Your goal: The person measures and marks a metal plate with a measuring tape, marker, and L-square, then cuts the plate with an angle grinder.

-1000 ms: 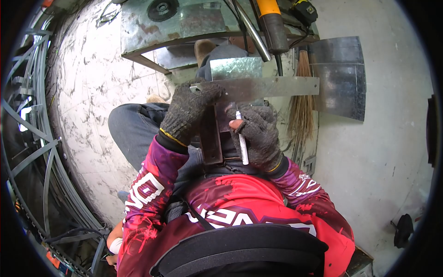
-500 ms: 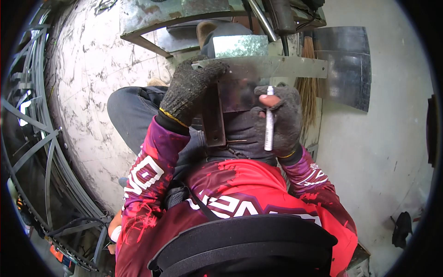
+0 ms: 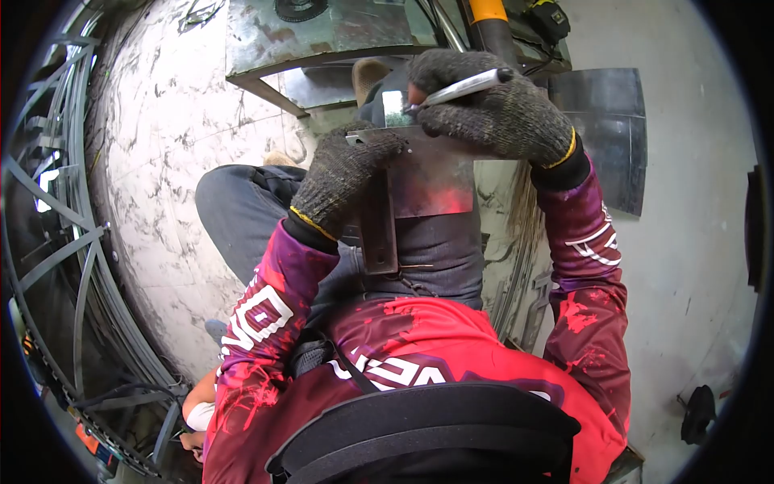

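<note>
My left hand (image 3: 345,171), in a dark knitted glove, grips the left end of a metal square (image 3: 379,222), whose thick dark arm points down toward my lap. Beneath it a shiny sheet metal piece (image 3: 431,181) lies over my thighs, its upper part (image 3: 395,109) showing beyond the square's blade. My right hand (image 3: 504,113), gloved too, is closed around a white marker (image 3: 468,86) with its tip down by the sheet's upper part. The right glove hides much of the blade.
A metal bench (image 3: 339,36) stands ahead, with a dark disc (image 3: 301,8) on it and a tape measure (image 3: 550,20) at its right. Dark sheet metal (image 3: 601,137) lies right, beside a broom (image 3: 524,214). Metal frames (image 3: 81,234) line the left. Someone's arm (image 3: 200,399) shows lower left.
My right hand has moved up and forward with the marker, from below the blade to the sheet's upper edge. The marker has turned from upright to slanted. The view has shifted slightly.
</note>
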`<state>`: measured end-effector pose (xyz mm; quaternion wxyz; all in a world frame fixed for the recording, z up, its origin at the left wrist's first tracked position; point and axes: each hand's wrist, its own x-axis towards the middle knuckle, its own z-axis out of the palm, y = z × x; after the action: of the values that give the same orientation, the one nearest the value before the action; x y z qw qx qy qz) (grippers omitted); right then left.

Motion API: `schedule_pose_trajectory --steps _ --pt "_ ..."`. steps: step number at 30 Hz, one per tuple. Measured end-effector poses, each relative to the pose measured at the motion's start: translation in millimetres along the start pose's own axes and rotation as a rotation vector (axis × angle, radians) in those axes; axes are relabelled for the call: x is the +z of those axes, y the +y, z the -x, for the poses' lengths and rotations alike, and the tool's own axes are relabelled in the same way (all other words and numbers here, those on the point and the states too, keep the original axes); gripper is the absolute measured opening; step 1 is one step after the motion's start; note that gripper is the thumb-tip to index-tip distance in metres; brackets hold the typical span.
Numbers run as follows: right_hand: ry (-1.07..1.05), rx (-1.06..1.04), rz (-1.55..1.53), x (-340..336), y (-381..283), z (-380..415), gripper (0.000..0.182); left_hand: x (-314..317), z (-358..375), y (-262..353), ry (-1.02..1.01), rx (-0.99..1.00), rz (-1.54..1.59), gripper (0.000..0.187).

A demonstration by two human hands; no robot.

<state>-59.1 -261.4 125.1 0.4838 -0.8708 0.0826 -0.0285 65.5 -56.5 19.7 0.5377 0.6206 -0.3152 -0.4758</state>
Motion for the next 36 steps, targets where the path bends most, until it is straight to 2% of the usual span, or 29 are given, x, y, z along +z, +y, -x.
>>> schedule_pose_trajectory --steps 2,4,5,7,11,13,14,16,24,27,29,31,35,36 --pt "-0.095 -0.320 0.093 5.1 14.1 -10.4 0.029 0.3 0.4 0.2 -0.005 0.028 0.008 0.029" --pt "-0.120 -0.315 0.062 3.7 9.6 -12.4 0.027 3.5 3.0 9.7 0.015 -0.118 0.130 0.030" --pt "-0.142 -0.310 0.033 3.6 5.8 -13.7 0.024 3.0 2.6 6.1 0.016 -0.118 0.132 0.030" --pt "-0.138 -0.279 -0.001 4.9 7.8 -12.8 0.024 1.3 0.7 -4.2 -0.006 0.008 0.057 0.028" --pt "-0.139 -0.239 -0.023 5.6 3.4 -14.3 0.027 2.2 1.1 1.3 -0.001 0.052 0.049 0.025" --pt "-0.149 -0.244 -0.004 6.6 3.9 -16.3 0.026 4.3 2.0 15.0 0.013 -0.160 0.172 0.023" --pt "-0.158 -0.247 0.013 7.1 4.5 -17.1 0.026 4.1 1.9 11.6 0.013 -0.160 0.172 0.023" --pt "-0.156 -0.261 0.036 7.6 6.5 -18.1 0.026 3.5 1.5 1.7 -0.001 0.016 0.025 0.022" --pt "-0.156 -0.221 -0.008 9.5 12.8 -19.0 0.027 4.0 2.2 2.9 -0.001 -0.008 0.049 0.023" --pt "-0.145 -0.280 -0.015 4.3 16.1 -19.1 0.026 1.8 2.4 1.2 -0.018 0.037 -0.033 0.022" --pt "-0.274 -0.205 0.062 -11.4 6.1 -17.3 0.030 -0.3 2.1 1.6 -0.031 0.089 -0.112 0.022" --pt "-0.287 -0.157 0.048 -17.3 11.2 -13.1 0.031 -1.9 1.0 1.9 -0.054 0.204 -0.317 0.021" --pt "-0.360 0.010 -0.040 -39.6 10.6 -0.6 0.034 -0.6 0.8 -0.3 -0.037 0.092 -0.088 0.022" --pt "-0.343 0.155 -0.078 -45.5 4.6 6.1 0.037 -3.3 0.4 -2.4 -0.031 0.273 -0.313 0.023"
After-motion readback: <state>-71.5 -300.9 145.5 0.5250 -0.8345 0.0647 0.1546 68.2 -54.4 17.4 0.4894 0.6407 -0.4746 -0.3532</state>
